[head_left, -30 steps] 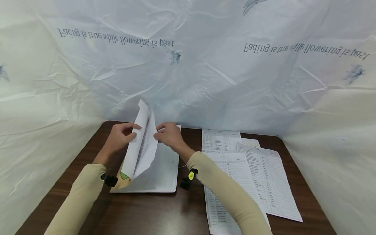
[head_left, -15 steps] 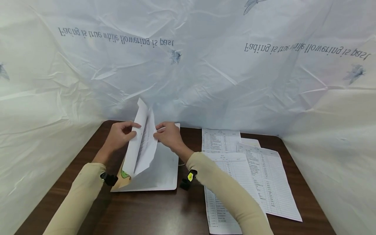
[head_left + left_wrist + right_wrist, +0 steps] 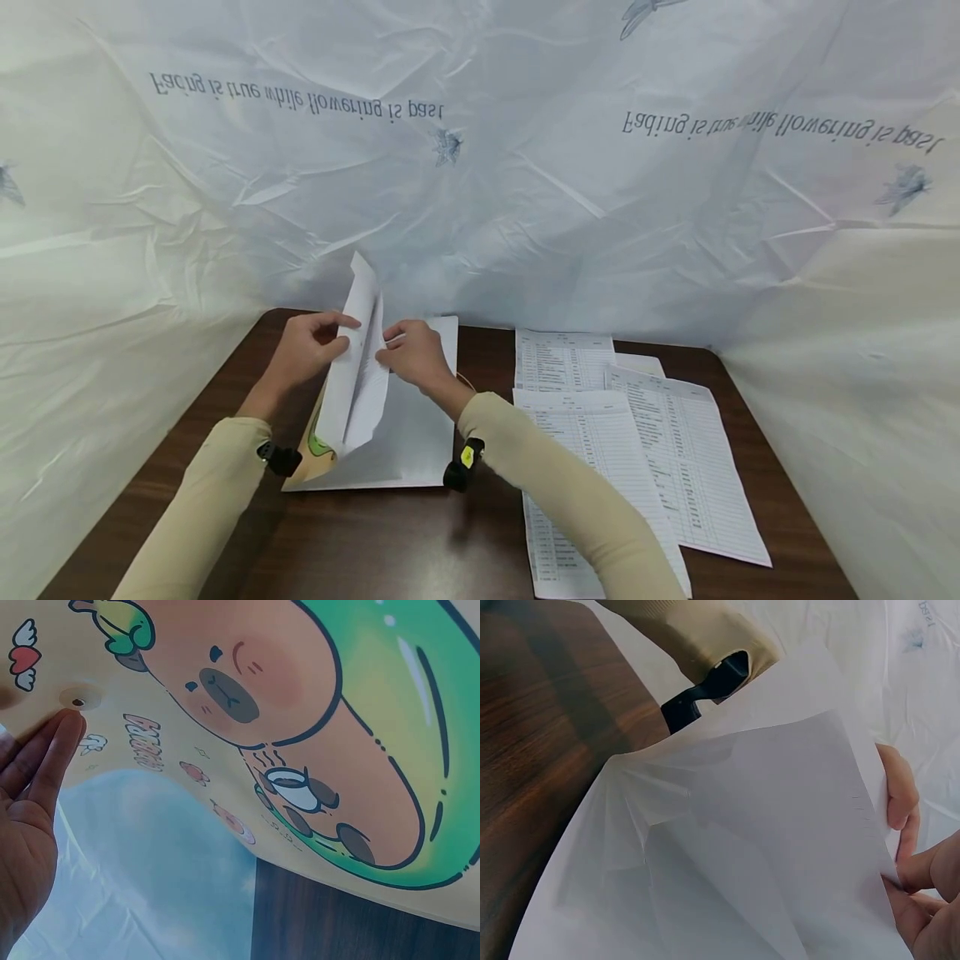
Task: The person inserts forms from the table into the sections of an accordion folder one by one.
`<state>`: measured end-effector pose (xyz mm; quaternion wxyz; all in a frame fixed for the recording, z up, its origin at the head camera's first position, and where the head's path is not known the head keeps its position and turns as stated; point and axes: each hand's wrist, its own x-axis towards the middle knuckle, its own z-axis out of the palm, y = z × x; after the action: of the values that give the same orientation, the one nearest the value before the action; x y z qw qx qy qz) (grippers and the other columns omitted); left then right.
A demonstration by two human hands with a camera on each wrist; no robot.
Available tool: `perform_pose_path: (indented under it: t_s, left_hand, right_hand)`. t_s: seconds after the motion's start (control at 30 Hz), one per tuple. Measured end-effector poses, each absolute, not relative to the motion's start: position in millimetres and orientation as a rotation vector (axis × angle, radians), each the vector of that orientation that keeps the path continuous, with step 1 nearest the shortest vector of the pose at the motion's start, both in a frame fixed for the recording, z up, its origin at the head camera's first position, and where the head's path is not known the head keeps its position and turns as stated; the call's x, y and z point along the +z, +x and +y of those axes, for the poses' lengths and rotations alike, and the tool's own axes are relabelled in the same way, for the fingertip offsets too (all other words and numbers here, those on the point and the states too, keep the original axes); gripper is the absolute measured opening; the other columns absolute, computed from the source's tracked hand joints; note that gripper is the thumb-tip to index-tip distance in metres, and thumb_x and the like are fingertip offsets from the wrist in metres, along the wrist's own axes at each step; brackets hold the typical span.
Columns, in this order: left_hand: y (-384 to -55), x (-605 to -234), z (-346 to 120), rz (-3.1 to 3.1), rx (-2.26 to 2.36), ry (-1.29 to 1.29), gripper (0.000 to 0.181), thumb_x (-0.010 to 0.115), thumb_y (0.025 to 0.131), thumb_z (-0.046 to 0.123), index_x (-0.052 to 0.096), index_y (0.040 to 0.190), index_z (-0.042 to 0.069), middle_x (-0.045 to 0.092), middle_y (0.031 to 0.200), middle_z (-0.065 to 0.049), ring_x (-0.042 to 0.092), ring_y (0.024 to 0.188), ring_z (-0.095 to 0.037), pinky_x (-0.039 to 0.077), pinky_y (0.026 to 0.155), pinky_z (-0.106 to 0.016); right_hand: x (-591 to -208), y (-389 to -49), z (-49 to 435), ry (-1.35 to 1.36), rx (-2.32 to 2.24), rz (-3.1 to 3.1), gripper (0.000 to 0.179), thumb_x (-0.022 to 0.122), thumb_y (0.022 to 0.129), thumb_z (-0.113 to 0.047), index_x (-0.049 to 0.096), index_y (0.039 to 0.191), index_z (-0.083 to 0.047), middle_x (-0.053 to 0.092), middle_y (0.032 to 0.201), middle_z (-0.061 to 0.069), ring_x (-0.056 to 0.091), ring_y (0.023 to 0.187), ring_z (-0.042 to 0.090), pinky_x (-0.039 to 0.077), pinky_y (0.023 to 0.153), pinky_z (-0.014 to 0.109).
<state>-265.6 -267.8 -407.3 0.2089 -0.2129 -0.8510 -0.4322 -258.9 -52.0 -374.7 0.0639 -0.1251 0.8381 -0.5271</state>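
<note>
My left fingers [image 3: 339, 320] pinch the capybara folder cover [image 3: 262, 727]; my nearer right fingers [image 3: 393, 328] pinch the white sheet [image 3: 369, 396], toward their 8 o'clock, long axis 1-to-7.

"What's on the arms?"
"Close-fitting cream sleeves: the left sleeve [image 3: 198, 500] fills the lower left of the frame, the right sleeve [image 3: 573, 496] the lower right, creased near the bottom edge."
"And past the cuffs?"
"The left hand [image 3: 302, 350] and right hand [image 3: 415, 354] are bare."
"Anything strapped on?"
"A blocky black left wrist device [image 3: 283, 461], and a black right wrist device [image 3: 456, 476] with a bright yellow patch [image 3: 468, 457]."
</note>
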Motion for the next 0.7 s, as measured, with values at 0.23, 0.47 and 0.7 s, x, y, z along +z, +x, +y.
perform_pose_path:
  t_s: [0.23, 0.47, 0.7]
  left_hand:
    - [-264, -407, -267, -2.362, -1.185, -0.596, 0.025, 0.065, 0.087, -0.002, 0.077, 0.108, 0.003, 0.074, 0.095, -0.014, 0.057, 0.061, -0.010, 0.046, 0.056, -0.019]
    - [-264, -408, -266, -2.370, -1.184, -0.577, 0.025, 0.064, 0.086, -0.002, 0.077, 0.107, 0.002, 0.073, 0.102, -0.015, 0.056, 0.063, -0.011, 0.046, 0.058, -0.019]
    - [-264, -411, -269, -2.374, -1.168, -0.561, 0.026, 0.065, 0.087, -0.003, 0.078, 0.109, 0.003, 0.073, 0.097, -0.015, 0.055, 0.064, -0.009, 0.045, 0.059, -0.018]
  right_hand:
    - [-375, -260, -53, -0.413, -1.525, 2.556, 0.023, 0.075, 0.090, -0.010, 0.071, 0.111, -0.001, 0.076, 0.101, 0.011, 0.072, 0.075, 0.014, 0.058, 0.065, 0.028]
    - [-373, -259, -46, -0.411, -1.567, 2.465, 0.026, 0.076, 0.090, -0.010, 0.071, 0.112, 0.002, 0.075, 0.099, 0.010, 0.074, 0.073, 0.015, 0.059, 0.067, 0.029]
    - [-370, -261, -30, -0.439, -1.672, 2.363, 0.027, 0.076, 0.091, -0.011, 0.071, 0.115, 0.000, 0.076, 0.099, 0.009, 0.075, 0.075, 0.015, 0.060, 0.072, 0.030]
